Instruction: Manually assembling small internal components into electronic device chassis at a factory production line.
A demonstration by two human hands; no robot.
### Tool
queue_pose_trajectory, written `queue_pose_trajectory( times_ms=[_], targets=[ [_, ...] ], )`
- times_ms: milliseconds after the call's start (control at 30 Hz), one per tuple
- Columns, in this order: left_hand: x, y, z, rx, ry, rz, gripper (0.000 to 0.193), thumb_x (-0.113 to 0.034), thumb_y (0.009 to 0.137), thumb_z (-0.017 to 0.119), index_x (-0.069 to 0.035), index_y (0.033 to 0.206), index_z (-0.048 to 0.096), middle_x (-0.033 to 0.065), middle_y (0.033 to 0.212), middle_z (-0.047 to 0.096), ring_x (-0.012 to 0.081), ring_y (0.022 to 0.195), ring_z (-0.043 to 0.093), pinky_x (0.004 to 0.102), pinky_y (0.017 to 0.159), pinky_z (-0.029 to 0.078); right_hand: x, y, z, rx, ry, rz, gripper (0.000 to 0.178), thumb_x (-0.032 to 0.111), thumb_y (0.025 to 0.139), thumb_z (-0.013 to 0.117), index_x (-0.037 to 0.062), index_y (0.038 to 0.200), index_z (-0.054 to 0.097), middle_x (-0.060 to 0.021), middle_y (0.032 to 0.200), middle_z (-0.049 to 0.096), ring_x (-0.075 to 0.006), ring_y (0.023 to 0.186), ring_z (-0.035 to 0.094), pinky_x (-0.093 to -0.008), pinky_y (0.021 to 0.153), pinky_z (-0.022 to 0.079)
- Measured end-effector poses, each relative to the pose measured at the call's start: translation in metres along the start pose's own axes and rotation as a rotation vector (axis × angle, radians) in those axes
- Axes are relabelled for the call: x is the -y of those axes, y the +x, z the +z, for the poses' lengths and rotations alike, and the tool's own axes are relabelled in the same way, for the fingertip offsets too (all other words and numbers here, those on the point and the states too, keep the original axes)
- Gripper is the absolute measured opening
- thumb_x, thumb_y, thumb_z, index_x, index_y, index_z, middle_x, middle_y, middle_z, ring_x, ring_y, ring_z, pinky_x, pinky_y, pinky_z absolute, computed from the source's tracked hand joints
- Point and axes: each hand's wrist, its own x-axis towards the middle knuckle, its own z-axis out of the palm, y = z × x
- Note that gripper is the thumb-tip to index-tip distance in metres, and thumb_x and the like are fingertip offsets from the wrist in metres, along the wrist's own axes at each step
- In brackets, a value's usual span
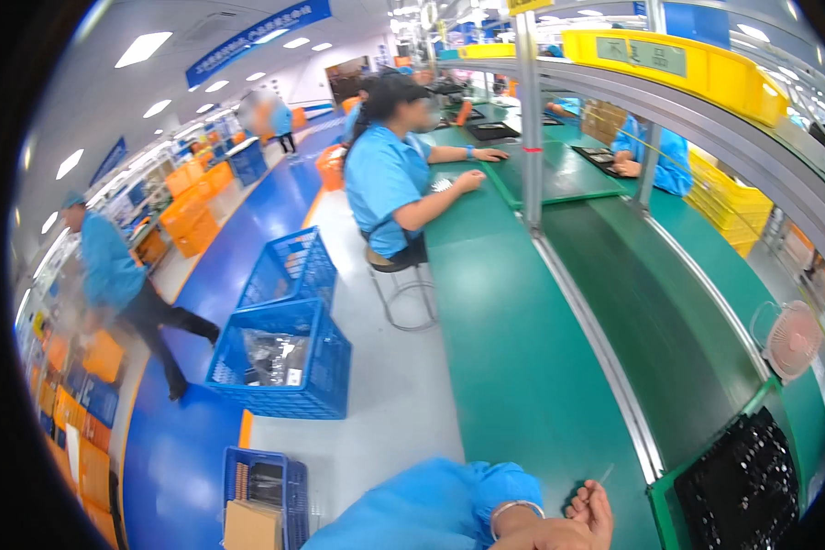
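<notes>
At the lower edge, my left arm in a light blue sleeve reaches right, with a pale bangle on the wrist. My left hand (548, 532) crosses in front of my right hand and seems to touch it; its fingers are hidden. My right hand (596, 509) is closed, fingers curled, over the near part of the green tabletop (541, 394). From its fingertips sticks up a thin, clear strip (607, 473), too small to name. To the right, a black tray (738, 486) with many small shiny pieces stands apart from both hands.
A dark green conveyor belt (651, 312) between metal rails runs away beside the tabletop. Over it hangs a metal shelf with a yellow bin (669, 60). A pink fan (793, 339) stands right. Blue crates (293, 367) sit on the floor left; a seated co-worker (385, 183) works ahead.
</notes>
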Motion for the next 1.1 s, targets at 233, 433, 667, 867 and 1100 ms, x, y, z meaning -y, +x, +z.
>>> queue_pose_trajectory(
  times_ms=[233,433,667,867,1100],
  targets=[
    [0.023,-0.003,-0.002,-0.141,-0.248,-0.123,0.031,-0.029,0.069,0.069,-0.007,0.074,0.048,0.0056,0.069,0.047,0.0206,0.057,0.045,0.0304,0.054,0.035,-0.003,0.003,0.010,-0.008,0.009,-0.044,0.022,0.016,0.089,0.046,0.0029,0.106,0.044,-0.0054,0.084,0.046,-0.0134,0.068,0.041,-0.0257,0.060,0.036],
    [0.027,-0.009,-0.007,-0.102,-0.247,-0.206,0.030,-0.030,0.070,0.067,-0.007,0.072,0.047,0.0064,0.071,0.048,0.0210,0.061,0.045,0.0302,0.056,0.036,0.002,0.000,0.020,-0.026,-0.016,-0.038,0.021,0.014,0.089,0.044,0.0020,0.106,0.043,-0.0053,0.084,0.046,-0.0133,0.069,0.042,-0.0258,0.061,0.036],
    [0.041,-0.009,-0.004,-0.094,-0.259,-0.134,0.026,-0.026,0.073,0.065,-0.006,0.075,0.049,0.0074,0.072,0.049,0.0209,0.064,0.049,0.0306,0.056,0.038,0.002,0.000,0.014,0.025,0.029,-0.033,0.023,0.014,0.087,0.048,0.0003,0.106,0.046,-0.0060,0.084,0.048,-0.0153,0.072,0.044,-0.0267,0.064,0.038],
    [0.045,-0.011,-0.001,-0.163,-0.296,-0.116,0.023,-0.019,0.074,0.063,-0.003,0.082,0.048,0.0086,0.073,0.050,0.0211,0.066,0.050,0.0303,0.057,0.040,0.002,-0.001,0.016,0.018,0.033,-0.012,0.023,0.014,0.087,0.049,0.0014,0.106,0.046,-0.0056,0.084,0.049,-0.0152,0.073,0.045,-0.0265,0.064,0.039],
    [0.044,-0.011,-0.003,-0.156,-0.272,-0.164,0.023,-0.017,0.074,0.063,-0.002,0.082,0.047,0.0087,0.073,0.051,0.0208,0.066,0.051,0.0311,0.057,0.040,0.002,0.000,0.015,0.021,0.031,-0.011,0.022,0.014,0.087,0.048,0.0018,0.106,0.046,-0.0059,0.084,0.049,-0.0153,0.073,0.045,-0.0266,0.065,0.039]
  ],
)
